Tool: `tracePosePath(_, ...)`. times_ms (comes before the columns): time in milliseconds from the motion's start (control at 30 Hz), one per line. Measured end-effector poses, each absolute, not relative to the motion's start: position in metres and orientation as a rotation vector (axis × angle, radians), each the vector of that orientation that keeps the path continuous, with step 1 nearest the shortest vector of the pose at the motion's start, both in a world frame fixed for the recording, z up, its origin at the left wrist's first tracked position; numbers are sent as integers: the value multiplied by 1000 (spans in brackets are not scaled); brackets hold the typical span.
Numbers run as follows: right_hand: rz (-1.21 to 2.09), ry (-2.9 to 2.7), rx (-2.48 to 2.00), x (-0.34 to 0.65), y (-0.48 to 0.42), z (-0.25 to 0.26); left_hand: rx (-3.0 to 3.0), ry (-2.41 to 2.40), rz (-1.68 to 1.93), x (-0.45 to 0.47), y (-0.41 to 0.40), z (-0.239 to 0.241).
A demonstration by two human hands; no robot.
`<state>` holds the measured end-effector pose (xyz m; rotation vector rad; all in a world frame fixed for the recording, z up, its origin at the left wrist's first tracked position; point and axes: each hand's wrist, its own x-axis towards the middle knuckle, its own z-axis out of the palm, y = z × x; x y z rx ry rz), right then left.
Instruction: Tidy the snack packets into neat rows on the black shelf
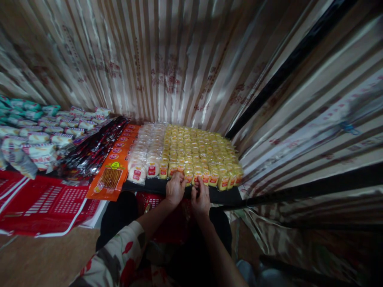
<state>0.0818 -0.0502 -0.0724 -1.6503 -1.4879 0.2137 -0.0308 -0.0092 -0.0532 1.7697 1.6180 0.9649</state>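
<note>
Rows of small yellow wrapped snacks (197, 147) with red-and-white labels stand close together on a black shelf edge (226, 195). At their front row, my left hand (176, 189) has its fingers bent and pressed on one of the packs. Just to the right, my right hand (201, 199) pinches at the lower front of a neighbouring pack, thumb and fingers close together. The fingertips partly cover the labels. Beside the yellow rows on the left stand clear-wrapped round white snacks (137, 171), also with red labels.
Further left lie an orange snack packet (110, 175), a stack of dark shiny packets (92, 151), and white (38, 151) and green packs (30, 105). A red basket (44, 203) is below them. Striped sheeting (167, 59) hangs behind; a black pole (287, 67) slants at right.
</note>
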Motion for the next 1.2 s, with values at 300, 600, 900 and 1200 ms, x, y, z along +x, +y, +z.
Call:
tracePosePath(300, 237, -1506, -1648, 85, -47, -72, 1816, 1508, 1030, -31, -7, -59)
tracePosePath(600, 194, -1499, -1674, 81, -44, -73, 1758, 1493, 1040, -28, -6, -67)
tracePosePath(900, 157, -1487, -1715, 83, -41, -77, 1732, 1468, 1089, -25, -4, -74)
tracePosePath(1200, 158, -1492, -1709, 83, -41, -77, 1907, 1423, 1077, -28, -7, -83)
